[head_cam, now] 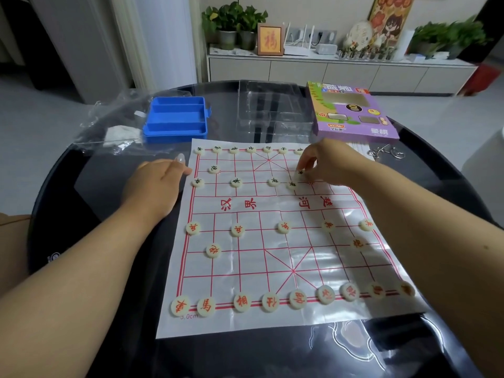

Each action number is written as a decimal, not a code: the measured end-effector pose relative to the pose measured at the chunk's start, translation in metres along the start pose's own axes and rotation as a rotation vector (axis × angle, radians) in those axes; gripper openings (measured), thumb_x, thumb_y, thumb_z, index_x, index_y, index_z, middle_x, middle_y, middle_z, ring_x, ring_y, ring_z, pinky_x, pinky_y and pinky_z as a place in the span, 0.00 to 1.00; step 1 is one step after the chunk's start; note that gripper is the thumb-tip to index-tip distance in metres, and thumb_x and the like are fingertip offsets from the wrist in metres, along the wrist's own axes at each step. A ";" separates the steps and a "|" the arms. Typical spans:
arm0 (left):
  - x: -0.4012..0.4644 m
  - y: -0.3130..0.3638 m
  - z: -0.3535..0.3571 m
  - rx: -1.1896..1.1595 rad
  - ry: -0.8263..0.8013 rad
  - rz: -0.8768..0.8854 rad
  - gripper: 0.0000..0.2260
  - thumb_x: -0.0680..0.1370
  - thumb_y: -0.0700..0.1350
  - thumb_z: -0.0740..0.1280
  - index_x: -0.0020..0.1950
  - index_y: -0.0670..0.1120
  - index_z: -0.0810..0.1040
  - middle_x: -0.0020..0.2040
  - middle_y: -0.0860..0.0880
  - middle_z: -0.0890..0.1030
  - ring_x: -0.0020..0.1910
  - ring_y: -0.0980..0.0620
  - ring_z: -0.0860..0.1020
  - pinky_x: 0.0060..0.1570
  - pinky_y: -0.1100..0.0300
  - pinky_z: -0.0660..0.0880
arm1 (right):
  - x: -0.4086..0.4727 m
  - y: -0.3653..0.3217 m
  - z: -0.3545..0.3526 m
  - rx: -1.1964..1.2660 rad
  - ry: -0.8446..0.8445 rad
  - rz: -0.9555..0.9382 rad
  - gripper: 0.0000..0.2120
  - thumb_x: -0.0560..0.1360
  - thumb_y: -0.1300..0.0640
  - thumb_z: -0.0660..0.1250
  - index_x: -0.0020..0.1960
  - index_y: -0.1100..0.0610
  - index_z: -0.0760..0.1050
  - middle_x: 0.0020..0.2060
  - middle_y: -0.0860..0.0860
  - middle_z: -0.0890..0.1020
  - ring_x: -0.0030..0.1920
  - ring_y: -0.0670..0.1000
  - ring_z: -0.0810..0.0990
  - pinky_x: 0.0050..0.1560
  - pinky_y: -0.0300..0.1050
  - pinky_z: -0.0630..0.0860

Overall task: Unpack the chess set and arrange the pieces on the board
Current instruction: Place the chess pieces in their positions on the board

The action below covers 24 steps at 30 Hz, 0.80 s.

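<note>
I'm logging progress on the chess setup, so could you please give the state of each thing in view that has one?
Board sheet: unrolled flat on the table.
Red pieces: set out on the near side.
Black piece: pinched by the right hand.
Left hand: flat, fingers at the sheet's edge.
Blue tray: open, empty.
Clear insert: empty.
Purple box: lying flat.

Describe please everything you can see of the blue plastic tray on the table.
The blue plastic tray is a shallow rectangular box that looks like moulded plastic, divided into three long compartments, all showing nothing inside. It sits flat on the dark round glass table, just beyond the far left corner of the white paper board. Crumpled clear plastic wrapping lies against its left side. Neither hand touches it.
</note>
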<state>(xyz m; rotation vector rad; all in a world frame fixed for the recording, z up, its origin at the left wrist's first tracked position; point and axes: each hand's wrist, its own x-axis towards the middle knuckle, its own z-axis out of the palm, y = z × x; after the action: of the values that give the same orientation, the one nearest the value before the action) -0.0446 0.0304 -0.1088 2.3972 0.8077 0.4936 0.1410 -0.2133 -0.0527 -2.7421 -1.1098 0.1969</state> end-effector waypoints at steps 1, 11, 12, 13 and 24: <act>0.000 0.000 0.000 0.000 -0.001 0.001 0.24 0.82 0.59 0.46 0.54 0.54 0.81 0.61 0.51 0.78 0.63 0.48 0.71 0.54 0.52 0.66 | -0.001 0.001 0.000 -0.002 -0.004 -0.003 0.10 0.73 0.60 0.69 0.54 0.54 0.81 0.51 0.51 0.82 0.45 0.50 0.76 0.37 0.35 0.70; -0.002 0.002 -0.002 -0.023 -0.007 0.006 0.23 0.83 0.57 0.46 0.54 0.53 0.81 0.62 0.50 0.78 0.64 0.47 0.71 0.60 0.48 0.67 | -0.014 0.016 -0.010 0.000 -0.038 -0.033 0.10 0.72 0.58 0.72 0.53 0.53 0.81 0.46 0.48 0.80 0.42 0.47 0.75 0.35 0.32 0.67; -0.002 0.002 -0.002 -0.027 -0.006 0.006 0.23 0.83 0.57 0.47 0.54 0.53 0.81 0.62 0.50 0.78 0.64 0.47 0.71 0.60 0.47 0.67 | -0.015 0.015 -0.010 0.001 -0.045 -0.038 0.10 0.72 0.58 0.72 0.53 0.53 0.81 0.46 0.48 0.80 0.43 0.48 0.76 0.36 0.33 0.69; -0.002 0.002 -0.002 -0.027 -0.005 0.005 0.23 0.83 0.57 0.47 0.54 0.53 0.81 0.62 0.51 0.78 0.64 0.47 0.71 0.60 0.47 0.67 | -0.015 0.015 -0.009 -0.001 -0.051 -0.040 0.10 0.72 0.58 0.72 0.54 0.53 0.81 0.46 0.48 0.80 0.43 0.48 0.76 0.39 0.35 0.71; -0.001 0.002 -0.001 -0.034 -0.001 0.007 0.23 0.83 0.57 0.47 0.53 0.53 0.81 0.60 0.51 0.79 0.63 0.48 0.72 0.57 0.49 0.68 | -0.016 0.005 -0.008 0.049 -0.033 -0.086 0.14 0.71 0.53 0.73 0.56 0.51 0.79 0.46 0.50 0.80 0.43 0.50 0.77 0.37 0.36 0.71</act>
<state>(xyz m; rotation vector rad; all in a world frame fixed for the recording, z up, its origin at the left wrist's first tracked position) -0.0456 0.0288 -0.1069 2.3698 0.7850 0.5051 0.1343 -0.2294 -0.0454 -2.6514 -1.2114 0.2547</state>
